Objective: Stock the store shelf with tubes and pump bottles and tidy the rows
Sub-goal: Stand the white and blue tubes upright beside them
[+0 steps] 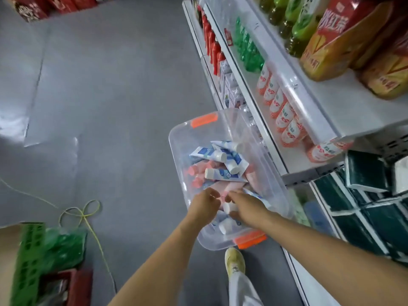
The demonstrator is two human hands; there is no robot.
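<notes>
A clear plastic bin (176, 138) with orange clips stands on the floor beside the shelf. It holds several blue-and-white tubes (223, 173) and pink tubes (196, 170). Both my hands are down inside its near end. My left hand (205, 205) has its fingers curled around a pink tube (224, 196). My right hand (245, 207) grips a white-capped tube (228, 207). On the white shelf (284, 164) to the right stands a row of orange-and-white bottles (280, 109).
Green (247, 49) and red (212, 45) bottles fill the shelf rows further back. Dark green boxes (362, 195) sit on the lower shelf at right. A green crate (28, 257) and a yellow cord (88, 217) lie on the grey floor. My shoe (235, 260) is beside the bin.
</notes>
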